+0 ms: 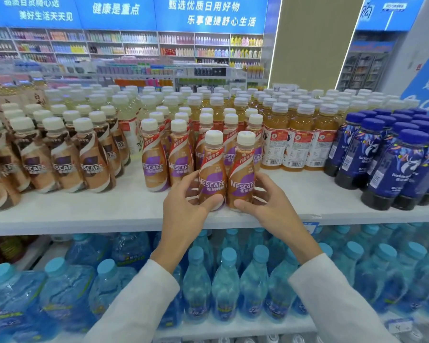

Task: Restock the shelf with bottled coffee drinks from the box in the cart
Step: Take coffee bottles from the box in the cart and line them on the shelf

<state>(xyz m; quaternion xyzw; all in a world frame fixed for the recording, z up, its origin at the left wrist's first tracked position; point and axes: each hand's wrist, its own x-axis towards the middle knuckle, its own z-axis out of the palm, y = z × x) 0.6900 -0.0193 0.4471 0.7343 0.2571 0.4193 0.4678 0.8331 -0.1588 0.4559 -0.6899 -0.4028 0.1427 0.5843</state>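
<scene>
Two Nescafe coffee bottles with purple labels and white caps stand side by side near the front of the white top shelf [109, 209]. My left hand [183, 206] grips the left bottle [211, 174] low on its body. My right hand [270, 201] grips the right bottle [242, 177] the same way. Both bottles are upright and touch each other. Behind them stand rows of the same purple-label coffee bottles [156, 159]. The box and the cart are out of view.
Brown-label Nescafe bottles [60, 159] fill the shelf to the left. Orange juice bottles [297, 139] and dark blue bottles [382, 164] stand to the right. Blue water bottles [223, 288] fill the shelf below. More store shelving runs across the background.
</scene>
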